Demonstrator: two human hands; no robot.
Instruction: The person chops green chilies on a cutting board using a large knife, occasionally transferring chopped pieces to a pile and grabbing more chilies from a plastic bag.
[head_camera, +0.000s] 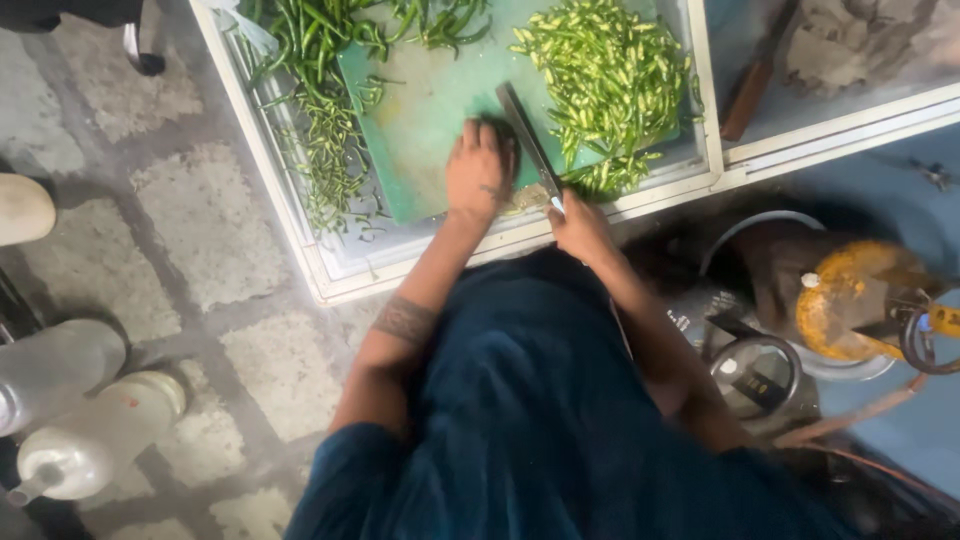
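Gripping the knife (528, 140) handle, the right hand (580, 228) angles its blade up-left across the board (420, 110); left hand (480, 172) lies flat.

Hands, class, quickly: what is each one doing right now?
Left hand: palm down, pressing on the green cutting board beside the knife.
Right hand: closed on the knife handle.

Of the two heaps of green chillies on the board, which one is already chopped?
The heap of chillies on the right, beside the knife blade: short cut pieces. The left heap is long whole pods, spilling off the green cutting board.
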